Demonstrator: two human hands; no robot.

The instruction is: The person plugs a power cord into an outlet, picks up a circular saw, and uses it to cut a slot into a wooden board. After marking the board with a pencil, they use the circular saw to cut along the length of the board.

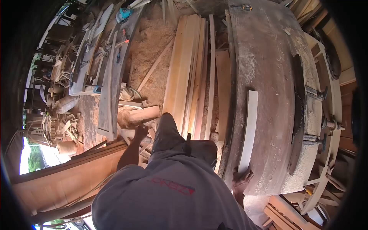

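Observation:
A pale, narrow wooden strip [249, 130] lies lengthwise on the dark, dusty workbench [270, 115] to my right. My right hand [242, 179] is at the strip's near end, with its fingers around that end. My left hand [141, 131] hangs low beside my left leg with curled fingers and nothing visible in it. Behind that hand, wood offcuts [145, 113] lie piled on the floor.
Long planks [184, 73] lie in front of my legs, among sawdust [149, 42]. A second bench [120, 76] at left bears a teal power tool [123, 15]. Clamps [316, 93] grip the right bench's far edge. A wooden panel [65, 180] stands at lower left.

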